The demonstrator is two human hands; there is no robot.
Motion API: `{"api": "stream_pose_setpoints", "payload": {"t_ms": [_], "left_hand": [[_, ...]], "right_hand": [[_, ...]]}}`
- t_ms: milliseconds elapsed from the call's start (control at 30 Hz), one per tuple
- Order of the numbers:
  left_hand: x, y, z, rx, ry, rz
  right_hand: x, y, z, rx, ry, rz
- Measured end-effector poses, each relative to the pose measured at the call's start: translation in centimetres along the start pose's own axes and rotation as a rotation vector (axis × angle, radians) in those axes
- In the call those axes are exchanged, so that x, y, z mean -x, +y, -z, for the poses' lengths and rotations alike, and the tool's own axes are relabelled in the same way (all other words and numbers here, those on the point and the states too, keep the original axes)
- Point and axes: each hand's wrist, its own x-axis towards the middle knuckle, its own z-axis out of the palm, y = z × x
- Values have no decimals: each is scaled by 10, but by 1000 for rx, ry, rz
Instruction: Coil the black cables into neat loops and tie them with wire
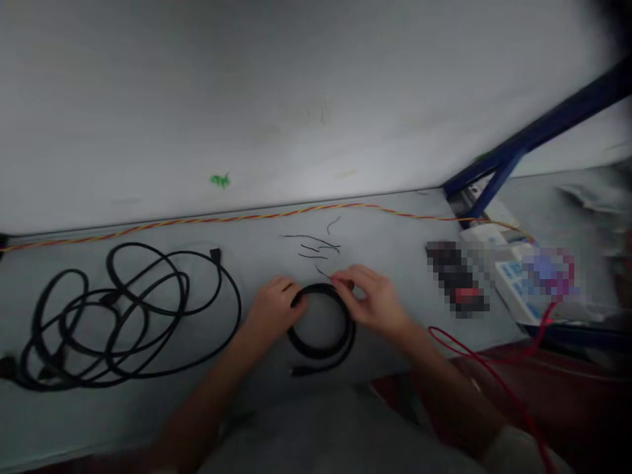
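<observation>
A black cable (316, 355) lies wound into a round coil on the grey table, one plug end (299, 371) pointing left at the near side. My left hand (276, 304) is closed around the coil's upper left part. At the coil's upper right, my right hand (368, 296) pinches a thin dark twist tie (322, 270), whose free end sticks out to the upper left. Several loose twist ties (311, 247) lie on the table just beyond the hands. The fingertips of my left hand are partly hidden.
Several loops of loose black cable (148, 316) with plugs spread over the table's left side. A red-yellow twisted wire (257, 216) runs along the wall. To the right are a blurred-out dark object (457, 276), a red cord (494, 368) and a blue metal frame (543, 131).
</observation>
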Motion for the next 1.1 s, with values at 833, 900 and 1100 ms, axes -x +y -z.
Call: {"api": "stream_pose_setpoints", "payload": {"t_ms": [833,900,1100], "left_hand": [[10,4,-1,-167,9,-75],[12,5,-1,-201,6,-80],[9,2,-6,-171,45,-28]], "right_hand": [[33,-28,-83,371,9,-172],[34,-28,-81,358,-12,-173],[33,-31,-72,428,-76,-142]]}}
